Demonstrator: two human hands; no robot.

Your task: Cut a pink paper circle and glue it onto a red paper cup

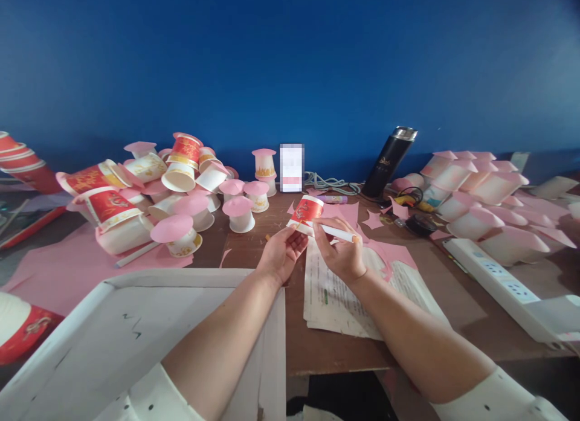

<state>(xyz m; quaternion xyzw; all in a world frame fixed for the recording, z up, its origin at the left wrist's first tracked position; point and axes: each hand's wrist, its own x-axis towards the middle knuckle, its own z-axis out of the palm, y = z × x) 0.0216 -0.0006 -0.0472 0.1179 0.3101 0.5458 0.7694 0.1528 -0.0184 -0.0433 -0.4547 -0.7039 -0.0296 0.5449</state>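
In my left hand (281, 253) is a red and white paper cup (308, 209) with a pale dragon print. The fingers grip its lower edge, and the cup is slightly tilted. My right hand (338, 255) is closed round a slim white marker (336, 232), its orange end pointing right. The other end of the marker is hidden by the fingers close to the cup. Beneath the right hand lie printed sheets of paper (335, 306) and cut pink paper (394, 252).
Paper cups with pink paper tops (238, 212) are heaped at the left. Several white pink-topped pieces (483, 221) stand at the right, behind a white power strip (493, 276). A black flask (388, 161) leans at the wall. A white tray (181, 312) lies front left.
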